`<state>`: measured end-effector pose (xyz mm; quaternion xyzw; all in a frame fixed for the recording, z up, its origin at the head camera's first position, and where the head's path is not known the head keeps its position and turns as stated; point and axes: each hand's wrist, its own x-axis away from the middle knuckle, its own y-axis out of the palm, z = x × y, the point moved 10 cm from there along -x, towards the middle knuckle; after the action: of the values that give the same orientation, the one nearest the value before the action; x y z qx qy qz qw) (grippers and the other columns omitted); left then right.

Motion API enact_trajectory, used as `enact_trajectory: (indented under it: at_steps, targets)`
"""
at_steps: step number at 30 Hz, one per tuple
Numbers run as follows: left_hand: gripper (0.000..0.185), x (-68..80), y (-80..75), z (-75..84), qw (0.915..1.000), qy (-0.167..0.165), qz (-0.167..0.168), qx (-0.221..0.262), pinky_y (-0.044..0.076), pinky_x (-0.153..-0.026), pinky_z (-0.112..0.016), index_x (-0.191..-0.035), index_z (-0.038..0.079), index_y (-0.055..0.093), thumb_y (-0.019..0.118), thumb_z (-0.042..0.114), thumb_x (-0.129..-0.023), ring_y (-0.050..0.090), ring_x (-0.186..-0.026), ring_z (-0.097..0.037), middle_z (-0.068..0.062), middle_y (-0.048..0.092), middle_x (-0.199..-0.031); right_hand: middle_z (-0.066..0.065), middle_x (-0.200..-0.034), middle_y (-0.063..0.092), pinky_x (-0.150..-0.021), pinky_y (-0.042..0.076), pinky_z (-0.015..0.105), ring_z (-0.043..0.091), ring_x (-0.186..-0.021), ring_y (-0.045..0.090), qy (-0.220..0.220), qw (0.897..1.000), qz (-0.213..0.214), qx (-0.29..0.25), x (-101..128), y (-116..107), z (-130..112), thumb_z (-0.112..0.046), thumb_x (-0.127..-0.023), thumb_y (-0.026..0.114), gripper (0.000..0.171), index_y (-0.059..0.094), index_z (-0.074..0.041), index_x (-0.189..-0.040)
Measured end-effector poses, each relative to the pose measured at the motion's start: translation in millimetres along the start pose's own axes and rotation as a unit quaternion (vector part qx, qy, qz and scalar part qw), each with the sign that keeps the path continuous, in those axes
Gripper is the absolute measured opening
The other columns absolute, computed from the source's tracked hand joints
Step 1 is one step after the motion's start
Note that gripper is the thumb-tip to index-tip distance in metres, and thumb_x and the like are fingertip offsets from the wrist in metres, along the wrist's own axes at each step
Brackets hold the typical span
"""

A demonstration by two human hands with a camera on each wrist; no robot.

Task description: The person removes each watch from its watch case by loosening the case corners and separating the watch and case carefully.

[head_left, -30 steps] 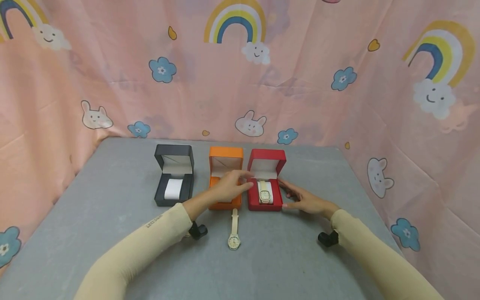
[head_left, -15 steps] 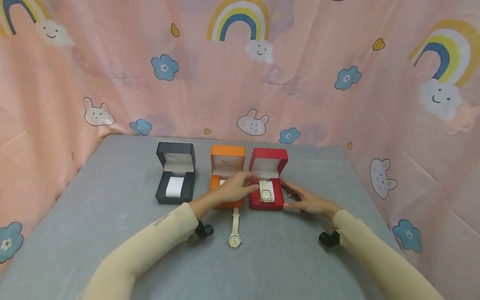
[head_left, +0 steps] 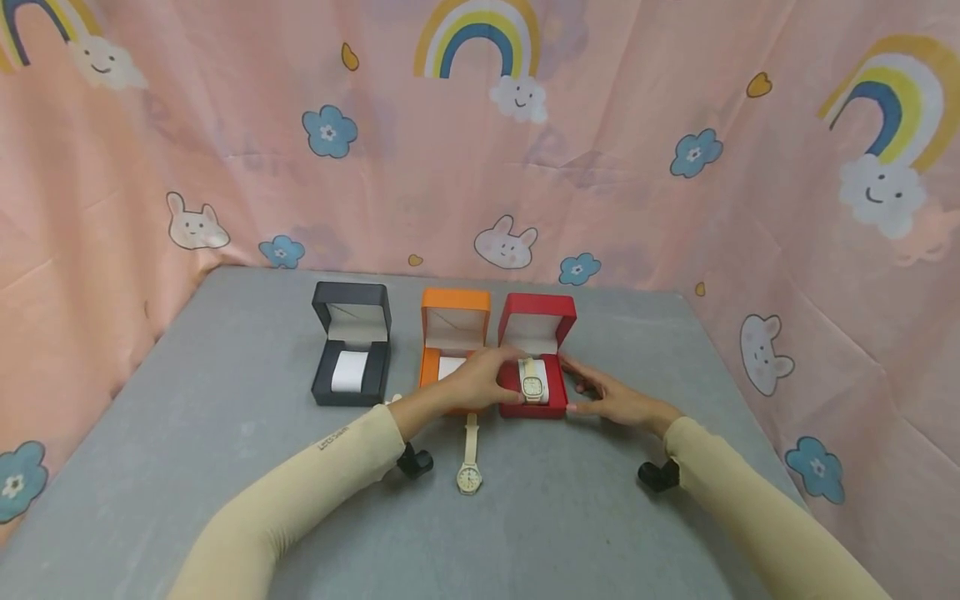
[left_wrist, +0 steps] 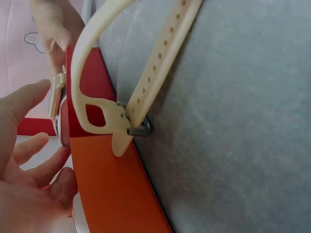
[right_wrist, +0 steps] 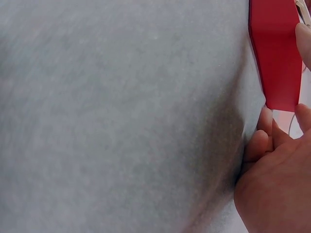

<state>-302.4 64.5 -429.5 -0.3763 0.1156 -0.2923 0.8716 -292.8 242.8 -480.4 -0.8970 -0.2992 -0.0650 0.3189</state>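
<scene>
My left hand (head_left: 483,379) reaches over the left side of the open red watch box (head_left: 510,412), thumb and fingers spread beside the cream square-faced watch (head_left: 532,387) on its white cushion. In the left wrist view, those fingers (left_wrist: 36,167) look loosely bent, with a gap between the thumb and the watch (left_wrist: 57,92). My right hand (head_left: 626,407) holds the red box at its right side, thumb at the front corner and fingers towards the back. A second cream watch (head_left: 469,478), round-faced, lies on the table, its buckled strap (left_wrist: 141,87) near the orange box.
The orange watch box (head_left: 456,300) stands open just left of the red one, partly covered by my left hand. Farther left, a dark grey watch box (head_left: 351,293) is open with a white cushion (head_left: 348,372). A pink printed curtain (head_left: 480,167) hangs behind the grey table (head_left: 570,517).
My left hand has moved slightly right and its thumb has come down towards the box's front, beside the square-faced watch. The right hand keeps its place on the red box.
</scene>
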Motion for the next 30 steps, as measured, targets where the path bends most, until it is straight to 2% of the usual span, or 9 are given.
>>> enact_trajectory:
  at_steps: [6,13,22,30]
  targets:
    - [0.068,-2.3,2.1,2.7,0.9993,-0.001,-0.001,-0.037,0.043,-0.113,-0.045,-0.147,0.016,0.054,0.082,0.027,-0.085,0.05,-0.13,-0.026,-0.007,0.057,-0.146,0.019,-0.168,0.015,-0.107,0.038,0.051,0.036,-0.135,0.033,-0.004,1.0,-0.003,-0.002,0,-1,-2,-0.03,-0.094,0.071,0.094,0.009,-0.019,-0.164]
    - [0.074,-3.1,7.3,4.7,0.9959,-0.012,-0.009,-0.089,0.042,-0.113,-0.046,-0.15,0.02,0.051,0.082,0.033,-0.085,0.045,-0.135,-0.027,-0.009,0.049,-0.153,0.019,-0.168,0.015,-0.109,0.036,0.054,0.036,-0.135,0.033,-0.01,1.0,-0.003,-0.004,1,0,-3,-0.027,-0.094,0.071,0.093,0.01,-0.018,-0.164]
    - [0.076,-6.7,8.9,7.0,0.9936,-0.022,-0.019,-0.109,0.035,-0.119,-0.048,-0.152,0.02,0.048,0.081,0.039,-0.086,0.041,-0.141,-0.027,-0.008,0.047,-0.155,0.02,-0.167,0.017,-0.11,0.035,0.056,0.035,-0.133,0.035,-0.015,1.0,-0.001,0.002,2,-1,-3,-0.026,-0.095,0.07,0.092,0.01,-0.018,-0.164]
    - [0.079,-16.3,7.5,5.4,0.9928,-0.01,-0.029,-0.116,0.037,-0.117,-0.046,-0.149,0.014,0.052,0.084,0.041,-0.081,0.043,-0.138,-0.029,-0.012,0.051,-0.149,0.017,-0.169,0.014,-0.113,0.034,0.057,0.037,-0.138,0.031,-0.002,1.0,-0.004,-0.008,1,-1,-1,-0.03,-0.095,0.07,0.092,0.011,-0.022,-0.164]
